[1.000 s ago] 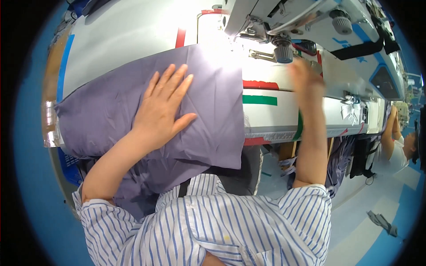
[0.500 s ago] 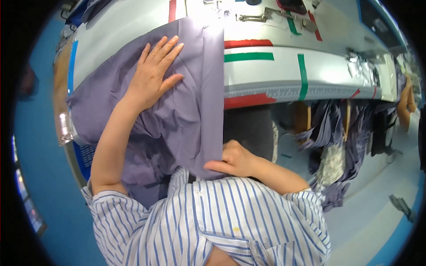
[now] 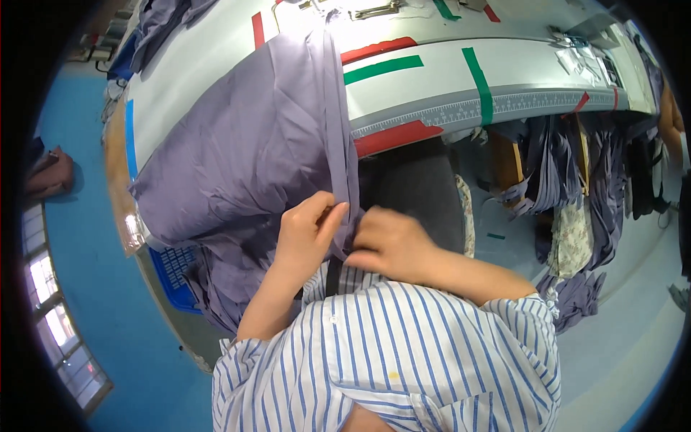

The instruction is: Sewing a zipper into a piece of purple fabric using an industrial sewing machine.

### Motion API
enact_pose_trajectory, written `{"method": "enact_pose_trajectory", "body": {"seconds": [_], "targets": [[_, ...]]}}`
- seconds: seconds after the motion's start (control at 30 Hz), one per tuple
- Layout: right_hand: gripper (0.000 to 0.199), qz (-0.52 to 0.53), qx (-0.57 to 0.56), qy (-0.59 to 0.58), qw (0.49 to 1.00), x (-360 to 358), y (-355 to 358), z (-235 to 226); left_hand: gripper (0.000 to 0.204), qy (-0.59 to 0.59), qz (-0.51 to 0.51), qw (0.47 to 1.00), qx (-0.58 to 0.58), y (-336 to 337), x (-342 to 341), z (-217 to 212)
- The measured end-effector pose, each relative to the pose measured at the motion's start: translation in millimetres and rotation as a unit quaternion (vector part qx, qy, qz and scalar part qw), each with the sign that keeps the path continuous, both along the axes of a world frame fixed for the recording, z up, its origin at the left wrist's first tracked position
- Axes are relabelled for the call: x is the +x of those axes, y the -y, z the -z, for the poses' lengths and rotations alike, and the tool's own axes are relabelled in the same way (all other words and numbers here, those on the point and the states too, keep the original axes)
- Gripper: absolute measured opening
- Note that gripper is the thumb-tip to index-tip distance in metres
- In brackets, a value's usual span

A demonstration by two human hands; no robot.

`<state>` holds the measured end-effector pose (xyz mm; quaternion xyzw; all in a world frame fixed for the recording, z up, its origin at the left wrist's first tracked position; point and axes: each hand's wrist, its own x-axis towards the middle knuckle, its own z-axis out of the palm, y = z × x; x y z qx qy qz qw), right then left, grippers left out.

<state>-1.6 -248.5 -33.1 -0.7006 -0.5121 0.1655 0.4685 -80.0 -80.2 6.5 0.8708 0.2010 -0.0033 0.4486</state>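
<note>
Fingertips of left hand (image 3: 306,230) and right hand (image 3: 385,241) partly buried in purple fabric (image 3: 245,151)

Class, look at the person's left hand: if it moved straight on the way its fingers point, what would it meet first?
The left hand points toward the right hand, with the hanging edge of the purple fabric between them. It would likely meet that fabric edge first, though depth is unclear.

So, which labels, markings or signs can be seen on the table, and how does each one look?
Green tape strip: table top, long, slanted.
Second green tape strip: crosses the table, narrow.
Red tape patch: front edge, flat.
Printed ruler strip: along the front edge, grey, fine marks.
</note>
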Motion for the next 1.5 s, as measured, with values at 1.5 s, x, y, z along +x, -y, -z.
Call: {"method": "enact_pose_trajectory", "body": {"seconds": [1.5], "targets": [[0.022, 0.063, -0.242, -0.274, 0.929, 25.9, -6.2, 75.6, 0.007, 0.179, -0.120, 0.937, -0.276, 0.5, -13.8, -9.9]]}}
